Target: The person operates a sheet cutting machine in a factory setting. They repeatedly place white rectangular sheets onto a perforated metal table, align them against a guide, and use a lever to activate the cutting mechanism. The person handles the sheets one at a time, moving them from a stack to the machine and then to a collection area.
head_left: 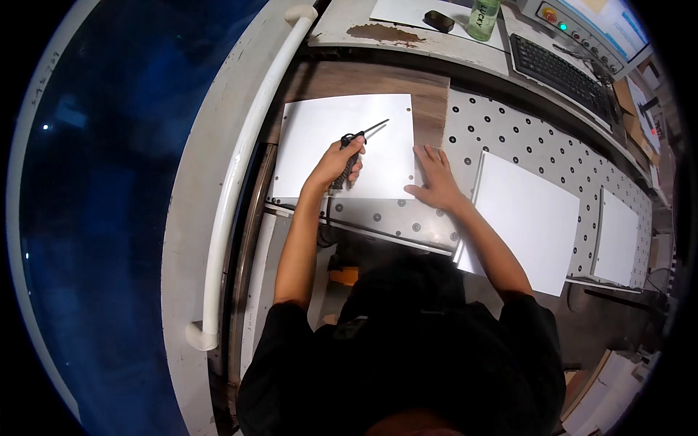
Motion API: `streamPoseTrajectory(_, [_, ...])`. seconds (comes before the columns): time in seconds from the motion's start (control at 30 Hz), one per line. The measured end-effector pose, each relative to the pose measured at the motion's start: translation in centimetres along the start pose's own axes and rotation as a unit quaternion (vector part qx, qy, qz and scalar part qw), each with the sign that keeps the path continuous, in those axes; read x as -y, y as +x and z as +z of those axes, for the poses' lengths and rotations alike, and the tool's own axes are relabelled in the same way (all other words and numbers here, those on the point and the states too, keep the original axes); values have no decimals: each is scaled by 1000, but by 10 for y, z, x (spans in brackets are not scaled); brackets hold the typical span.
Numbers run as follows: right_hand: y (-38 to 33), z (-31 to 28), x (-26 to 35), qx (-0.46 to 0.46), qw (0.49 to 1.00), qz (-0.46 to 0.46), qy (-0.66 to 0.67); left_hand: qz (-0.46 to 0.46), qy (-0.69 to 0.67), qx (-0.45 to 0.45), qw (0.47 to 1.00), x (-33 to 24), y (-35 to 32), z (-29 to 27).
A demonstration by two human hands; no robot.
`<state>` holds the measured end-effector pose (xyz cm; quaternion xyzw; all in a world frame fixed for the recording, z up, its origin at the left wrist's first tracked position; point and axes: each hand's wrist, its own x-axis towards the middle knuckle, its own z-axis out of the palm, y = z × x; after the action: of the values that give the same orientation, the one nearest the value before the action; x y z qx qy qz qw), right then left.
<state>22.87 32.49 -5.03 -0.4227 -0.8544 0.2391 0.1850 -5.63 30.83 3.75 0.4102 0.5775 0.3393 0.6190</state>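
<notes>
Workshop, machine table: pale metal bed (502,127) with rows of round black-centred ports, wood-grain board (429,102) at the far left end. Shelf (342,18) beyond it carries a black keyboard (563,80), a green bottle (483,20) and a small black case (438,21); control box (574,29) with buttons and screen at far right. White tubular rail (243,160) runs along the left.

White rectangular sheet (385,156) lies flat in front of the person, left part of the table, over the wood-grain board and the near strip of the bed. Long axis roughly left-right, dark round marks near the corners. Single sheet or stack: can't tell.

Left hand (337,164) is over the sheet, closed round the dark grip of what looks like an air blow gun (354,136). Thin nozzle points away and to the right, tip over the sheet's far right part. Gap between tip and paper unclear.

Right hand (439,182) is spread open, palm down, gripping nothing; fingertips at the sheet's right edge, thumb by the near right corner. So: tool inboard, open hand on the right border, nearer that edge.

Second white stack (531,218) just right, under the right forearm; third white stack (618,236) further right.
</notes>
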Motion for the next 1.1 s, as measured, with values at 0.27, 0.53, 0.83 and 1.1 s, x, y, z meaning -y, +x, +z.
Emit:
streamPoseTrajectory(0.27, [-2, 16, -7, -80, 997, -1, -23, 42, 65, 227, 971, 44, -78, 19])
streamPoseTrajectory(0.53, [-1, 24, -3, -92, 992, -8, -81, 19, -45, 504, 862, 66, -168, 82])
streamPoseTrajectory(0.83, [5, 38, -9, -136, 980, 16, -141, 61, 146, -113, 981, 70, -234, 2])
streamPoseTrajectory(1.1, [-4, 32, -12, -143, 981, 24, -128, 506, 120, -648, 557, 24, -305, -41])
